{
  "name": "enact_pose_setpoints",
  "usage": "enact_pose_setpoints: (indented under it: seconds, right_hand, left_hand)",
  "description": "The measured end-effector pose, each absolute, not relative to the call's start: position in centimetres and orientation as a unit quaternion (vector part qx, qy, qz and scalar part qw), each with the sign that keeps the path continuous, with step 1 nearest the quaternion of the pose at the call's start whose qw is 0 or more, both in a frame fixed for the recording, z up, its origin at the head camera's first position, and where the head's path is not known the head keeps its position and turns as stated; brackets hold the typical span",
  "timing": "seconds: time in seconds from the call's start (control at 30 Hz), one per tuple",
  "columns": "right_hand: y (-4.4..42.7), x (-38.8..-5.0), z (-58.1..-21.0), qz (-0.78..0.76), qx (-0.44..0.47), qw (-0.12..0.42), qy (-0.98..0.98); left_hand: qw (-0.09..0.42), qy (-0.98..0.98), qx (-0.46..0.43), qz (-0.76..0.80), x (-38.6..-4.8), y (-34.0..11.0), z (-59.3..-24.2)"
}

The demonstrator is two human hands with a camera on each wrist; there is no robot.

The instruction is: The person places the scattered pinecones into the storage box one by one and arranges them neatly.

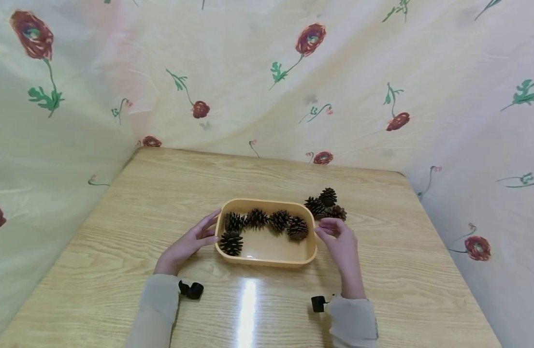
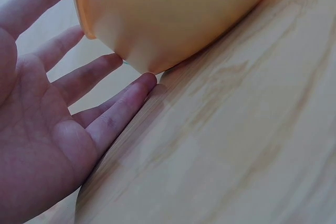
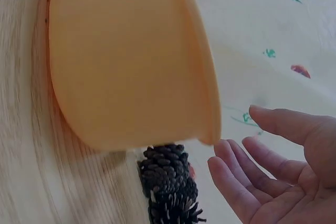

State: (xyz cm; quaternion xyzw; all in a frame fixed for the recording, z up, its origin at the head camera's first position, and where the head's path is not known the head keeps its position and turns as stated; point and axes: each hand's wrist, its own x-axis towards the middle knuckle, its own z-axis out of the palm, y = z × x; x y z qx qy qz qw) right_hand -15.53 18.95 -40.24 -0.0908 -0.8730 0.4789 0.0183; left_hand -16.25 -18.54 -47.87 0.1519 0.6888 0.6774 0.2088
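A shallow yellow-orange plastic box (image 1: pixel 267 262) with rounded corners sits on the table, several dark pine cones (image 1: pixel 256 218) lying along its back and left sides. At the box's left end is my left hand (image 1: pixel 192 243), its fingers extended and fingertips touching the outer wall; the left wrist view shows the palm (image 2: pixel 47 145) facing the box. My right hand (image 1: pixel 339 240) is at the opposite end with fingers loosely bent and nothing held. In the right wrist view its fingertips (image 3: pixel 216 165) are just off the rim. Three more pine cones (image 1: pixel 327 196) are clustered behind it.
The pale wood-grain table (image 1: pixel 140 193) bears a bright light reflection in front of the box. A cream cloth (image 1: pixel 245 72) with red flowers hangs around the table's back and sides. Small black devices (image 1: pixel 196 291) are worn at both wrists.
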Motion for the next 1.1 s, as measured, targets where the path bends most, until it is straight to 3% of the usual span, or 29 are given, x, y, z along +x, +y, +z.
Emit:
enact_pose_setpoints:
  seconds: [1.1]
  right_hand:
    - [24.5, -19.6, -42.8, 0.480, -0.184, 0.006, -0.858]
  left_hand:
    - [0.204, 0.688, 0.163, 0.677, -16.2, -18.6, -47.9]
